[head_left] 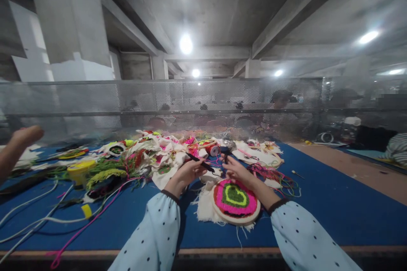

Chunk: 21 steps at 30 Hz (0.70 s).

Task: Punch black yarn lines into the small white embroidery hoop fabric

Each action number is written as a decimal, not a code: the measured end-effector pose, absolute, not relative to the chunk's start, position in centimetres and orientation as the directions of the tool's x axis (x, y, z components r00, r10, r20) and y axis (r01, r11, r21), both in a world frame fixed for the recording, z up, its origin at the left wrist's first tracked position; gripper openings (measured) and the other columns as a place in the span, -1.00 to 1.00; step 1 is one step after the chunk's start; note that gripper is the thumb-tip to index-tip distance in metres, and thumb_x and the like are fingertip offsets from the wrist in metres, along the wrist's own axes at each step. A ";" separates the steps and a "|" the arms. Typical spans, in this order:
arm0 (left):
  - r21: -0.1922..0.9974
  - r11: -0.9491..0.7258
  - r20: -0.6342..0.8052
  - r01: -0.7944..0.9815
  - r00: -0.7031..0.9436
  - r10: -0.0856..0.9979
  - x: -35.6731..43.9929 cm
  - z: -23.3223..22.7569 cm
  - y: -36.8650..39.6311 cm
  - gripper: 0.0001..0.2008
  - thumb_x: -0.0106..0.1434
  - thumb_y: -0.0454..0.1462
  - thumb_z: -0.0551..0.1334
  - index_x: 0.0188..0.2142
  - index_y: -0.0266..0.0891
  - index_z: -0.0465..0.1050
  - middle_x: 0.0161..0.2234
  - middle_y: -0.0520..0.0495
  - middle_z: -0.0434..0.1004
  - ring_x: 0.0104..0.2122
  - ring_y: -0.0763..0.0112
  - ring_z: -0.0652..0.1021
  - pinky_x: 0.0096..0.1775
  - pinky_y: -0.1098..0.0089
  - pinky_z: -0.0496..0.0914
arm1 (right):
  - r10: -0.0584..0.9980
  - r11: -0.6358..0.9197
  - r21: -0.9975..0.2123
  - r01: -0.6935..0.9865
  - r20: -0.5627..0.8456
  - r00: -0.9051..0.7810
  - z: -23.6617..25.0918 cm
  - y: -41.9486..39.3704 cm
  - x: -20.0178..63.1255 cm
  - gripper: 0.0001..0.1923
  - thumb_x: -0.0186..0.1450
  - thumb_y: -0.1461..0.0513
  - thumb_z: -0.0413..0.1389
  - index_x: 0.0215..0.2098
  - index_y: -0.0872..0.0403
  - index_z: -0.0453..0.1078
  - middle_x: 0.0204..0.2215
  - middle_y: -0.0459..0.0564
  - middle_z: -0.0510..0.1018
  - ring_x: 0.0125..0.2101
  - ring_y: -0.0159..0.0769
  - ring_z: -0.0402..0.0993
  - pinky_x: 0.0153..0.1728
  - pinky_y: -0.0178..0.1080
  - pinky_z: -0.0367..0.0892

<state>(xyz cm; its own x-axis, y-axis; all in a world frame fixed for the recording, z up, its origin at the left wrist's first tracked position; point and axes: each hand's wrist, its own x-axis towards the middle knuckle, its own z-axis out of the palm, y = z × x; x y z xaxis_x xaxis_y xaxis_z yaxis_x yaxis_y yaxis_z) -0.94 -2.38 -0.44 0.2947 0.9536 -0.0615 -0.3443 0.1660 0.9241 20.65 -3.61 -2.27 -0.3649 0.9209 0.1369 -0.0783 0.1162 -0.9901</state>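
Both arms wear loose, pale blue sleeves scattered with small dark dots — the fabric looks soft and slightly puffed along the forearm. Each sleeve gathers at the wrist into a narrow dark cuff, brown or black. The left hand (pixel 187 172) and the right hand (pixel 237 171) are bare — no gloves show, and any rings are too small to tell.

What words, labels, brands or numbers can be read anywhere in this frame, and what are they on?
None can be read.
Yellow tub: no legible label.
Red thread spool: too small to tell any print.
Embroidery hoop: a heart pattern only, no lettering.
Black tool in the left hand: no visible marking.
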 end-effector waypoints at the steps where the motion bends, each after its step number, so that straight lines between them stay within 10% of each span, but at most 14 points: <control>1: 0.926 0.156 -0.036 -0.342 0.334 0.942 -0.9 -0.5 -2.5 -0.91 0.16 -0.40 0.18 -0.32 -0.38 0.42 -0.41 -0.16 0.55 -0.42 0.43 0.55 -0.32 0.45 0.46 | 0.870 0.059 -0.994 -0.091 0.096 -0.483 -2.2 -4.2 20.1 -0.41 0.13 0.10 0.10 0.10 -0.06 0.06 -0.37 -0.08 0.45 -0.61 -0.46 0.36 -0.71 -0.44 0.10; 10: 0.955 0.182 -0.093 -0.233 0.346 0.934 -0.7 0.3 -3.1 -0.81 0.11 -0.35 0.16 -0.27 -0.37 0.44 -0.40 -0.16 0.55 -0.62 0.54 0.44 -0.68 0.59 0.21 | 0.878 0.148 -0.989 0.011 0.127 -0.462 -2.9 -2.9 20.2 -0.67 0.09 0.05 0.14 -0.36 0.16 0.32 -0.73 -0.28 0.10 -0.74 -0.59 -0.09 -0.70 -0.42 -0.11; 16: 0.989 -0.052 0.012 0.142 0.270 0.963 -0.6 0.0 -3.3 -0.75 0.07 -0.25 0.15 -0.32 -0.41 0.44 -0.46 -0.17 0.53 -0.70 0.57 0.35 -0.67 0.55 0.15 | 0.860 0.509 -0.693 0.511 0.439 -0.261 -2.9 -2.5 20.8 -0.79 0.14 0.14 0.06 -0.55 0.12 0.28 -0.59 -0.11 0.36 -0.52 -0.41 0.23 -0.48 -0.36 0.04; 21: 0.594 -0.349 0.382 0.725 0.128 0.915 -0.5 -0.8 -3.1 -0.71 0.13 -0.19 0.13 -0.20 -0.29 0.46 -0.40 -0.14 0.54 -0.51 0.39 0.48 -0.47 0.46 0.27 | 0.875 0.390 -0.527 0.755 0.467 -0.126 -2.6 -2.7 21.7 -0.83 0.19 0.18 -0.01 -0.44 0.08 0.36 -0.47 -0.05 0.48 -0.42 -0.34 0.34 -0.43 -0.36 0.07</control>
<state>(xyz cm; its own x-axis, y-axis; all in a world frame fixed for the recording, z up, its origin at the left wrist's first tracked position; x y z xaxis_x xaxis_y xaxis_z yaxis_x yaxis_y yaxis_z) -0.51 -3.12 -0.85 0.1277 0.9153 0.3820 0.7247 -0.3490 0.5941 21.69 -2.73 -2.59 -0.1261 0.8754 0.4666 0.7550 0.3898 -0.5273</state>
